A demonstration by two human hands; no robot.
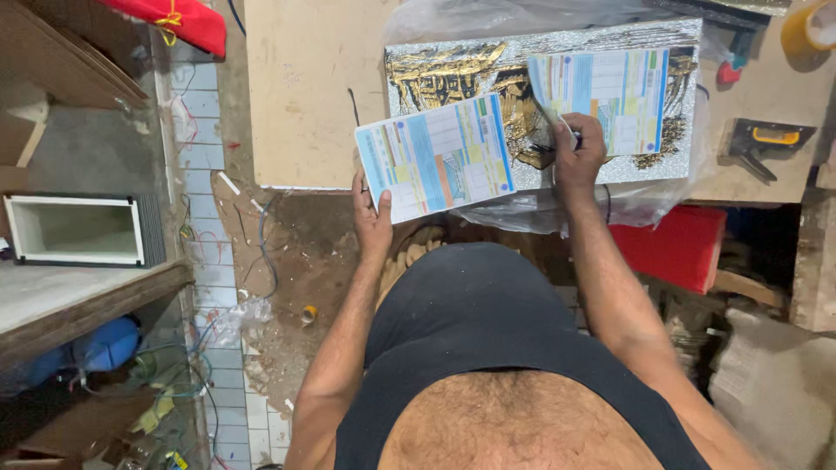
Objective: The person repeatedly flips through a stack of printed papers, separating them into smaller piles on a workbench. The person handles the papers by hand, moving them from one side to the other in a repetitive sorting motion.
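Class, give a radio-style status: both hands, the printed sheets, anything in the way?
Left hand grips printed sheet. Right hand holds second sheet over silver-gold panel. Plastic wrap underneath.

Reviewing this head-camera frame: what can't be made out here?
- Gold-and-silver panel: middle hidden by two printed sheets, one in the left hand, one under the right hand.
- Small dark thing in the right hand: too small to tell.
- Yellow tape roll: cut off by the frame's corner.

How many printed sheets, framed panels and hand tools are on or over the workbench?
Printed paper sheets: 2, one in the left hand at, one at the right hand at
Silver-and-gold relief panel: 1
Yellow-black tool: 1
Tape roll: 1
Total: 5
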